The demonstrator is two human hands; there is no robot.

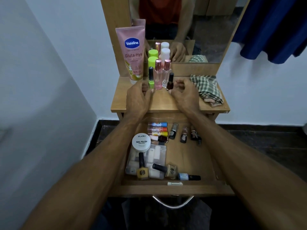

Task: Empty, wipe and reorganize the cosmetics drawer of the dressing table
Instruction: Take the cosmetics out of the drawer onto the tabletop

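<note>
Many small bottles lie in the open drawer [214, 165] below the bench [166, 103], where the left hand [138, 95] and right hand [183, 93] rest loosely curled, holding nothing, near upright bottles, with a checked cloth [207, 88] right.

Pink tube [132, 52], far left on the tabletop: "Vaseline" in a blue badge, "Gluta-Hya" below it, "10X" near the foot (the smaller lines between are too fine to read).
White round jar [141, 142], left side of the open drawer: "zudio" on the lid, then "NAIL POLISH" (a smaller line beneath is unreadable).
Yellow nail polish bottle [142, 173], near left in the drawer: a hexagon mark with an "S".
Beige nail polish bottle [171, 170], just right of it: the same "S" mark.
</note>
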